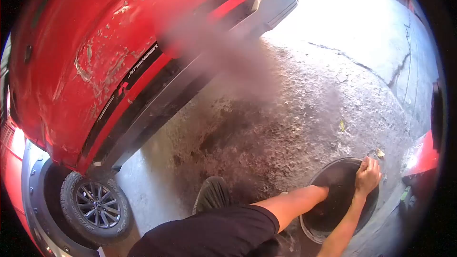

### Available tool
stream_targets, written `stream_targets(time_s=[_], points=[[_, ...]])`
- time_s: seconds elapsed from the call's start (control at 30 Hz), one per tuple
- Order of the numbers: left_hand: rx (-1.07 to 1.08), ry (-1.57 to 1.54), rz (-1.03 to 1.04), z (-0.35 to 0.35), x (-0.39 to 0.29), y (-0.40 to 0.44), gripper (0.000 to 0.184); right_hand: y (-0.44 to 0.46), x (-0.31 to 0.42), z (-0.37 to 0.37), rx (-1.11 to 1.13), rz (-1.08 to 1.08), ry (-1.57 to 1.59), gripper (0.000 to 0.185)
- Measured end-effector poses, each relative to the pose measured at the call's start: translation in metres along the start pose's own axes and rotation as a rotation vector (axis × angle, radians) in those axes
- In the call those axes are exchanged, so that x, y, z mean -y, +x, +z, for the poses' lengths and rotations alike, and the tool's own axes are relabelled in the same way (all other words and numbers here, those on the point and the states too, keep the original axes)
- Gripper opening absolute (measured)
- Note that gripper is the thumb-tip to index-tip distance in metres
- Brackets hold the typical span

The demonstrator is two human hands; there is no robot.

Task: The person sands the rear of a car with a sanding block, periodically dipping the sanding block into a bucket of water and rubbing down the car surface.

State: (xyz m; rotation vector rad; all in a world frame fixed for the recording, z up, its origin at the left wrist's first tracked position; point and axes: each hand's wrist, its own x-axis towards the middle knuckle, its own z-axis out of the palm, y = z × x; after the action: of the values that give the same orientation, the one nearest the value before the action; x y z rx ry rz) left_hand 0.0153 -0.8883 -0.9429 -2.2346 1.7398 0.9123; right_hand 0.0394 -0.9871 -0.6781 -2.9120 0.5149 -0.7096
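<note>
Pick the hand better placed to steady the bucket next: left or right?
Right, probably: the right hand is at the edge of the bucket, though its grip is unclear. The left forearm reaches inside, with the left hand out of sight.

Car [112, 47] is filling 8 to 12 o'clock, wheel [97, 205] sitting at 8. Bucket [337, 212] is standing on floor [290, 133] at 4 o'clock; left forearm [302, 202] is ending inside it, right hand [368, 176] is resting on its rim, between 1 and 2 o'clock.
</note>
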Motion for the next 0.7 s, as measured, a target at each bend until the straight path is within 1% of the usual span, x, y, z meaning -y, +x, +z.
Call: stream_targets(time_s=[0.07,0.13,0.17,0.2,0.23,0.27,0.33,0.37,0.4,0.43,0.47,0.5,0.53,0.57,0.63,0.67,0.7], points=[[-0.11,-0.116,-0.032,0.029,0.014,0.023,0.031,0.001,0.002,-0.005,0.042,0.021,-0.001,0.035],[-0.386,-0.439,0.0,0.047,0.035,0.032,0.03,0.003,0.003,-0.009,0.043,0.045,0.0,0.036],[-0.265,-0.244,0.076,-0.018,0.031,-0.006,0.029,0.002,0.0,-0.006,0.033,0.034,0.003,0.036],[-0.162,-0.06,0.173,-0.111,0.024,-0.07,0.029,0.002,-0.001,-0.003,0.023,0.015,0.012,0.037],[-0.275,-0.177,0.178,-0.161,0.023,-0.116,0.023,0.003,-0.003,-0.003,0.081,0.043,0.014,0.039],[-0.394,-0.118,0.185,-0.209,0.024,-0.17,0.02,0.003,-0.004,-0.001,0.085,0.042,0.012,0.039],[-0.424,-0.072,0.203,-0.266,0.041,-0.24,0.022,0.001,-0.008,0.005,0.077,0.024,-0.003,0.039],[-0.475,-0.12,0.211,-0.291,0.055,-0.288,0.021,0.001,-0.009,0.006,0.063,0.012,-0.015,0.039],[-0.538,-0.136,0.149,-0.312,0.068,-0.334,0.023,0.001,-0.009,0.005,0.096,0.017,-0.017,0.039],[-0.529,-0.246,0.055,-0.333,0.081,-0.388,0.027,0.0,-0.01,0.008,0.053,0.002,0.006,0.039],[-0.789,-0.111,0.105,-0.329,0.112,-0.424,0.026,-0.001,-0.013,0.014,0.011,-0.013,0.026,0.04],[-0.848,0.099,0.018,-0.344,0.119,-0.483,0.026,0.0,-0.016,0.02,-0.031,-0.024,0.046,0.04],[-0.901,0.305,-0.082,-0.36,0.127,-0.543,0.027,0.002,-0.021,0.025,0.061,-0.024,0.022,0.04],[-0.763,0.493,-0.331,-0.376,0.123,-0.601,0.029,0.009,-0.01,0.021,0.106,0.01,-0.004,0.041],[-0.901,0.741,-0.335,-0.381,0.117,-0.704,0.038,0.015,0.024,0.003,0.214,0.085,-0.061,0.042],[-0.832,0.879,-0.495,-0.376,0.106,-0.743,0.043,0.02,0.022,0.018,0.272,0.073,-0.003,0.045],[-0.74,1.019,-0.647,-0.37,0.095,-0.782,0.047,0.024,0.025,0.025,0.279,0.117,0.001,0.046]])
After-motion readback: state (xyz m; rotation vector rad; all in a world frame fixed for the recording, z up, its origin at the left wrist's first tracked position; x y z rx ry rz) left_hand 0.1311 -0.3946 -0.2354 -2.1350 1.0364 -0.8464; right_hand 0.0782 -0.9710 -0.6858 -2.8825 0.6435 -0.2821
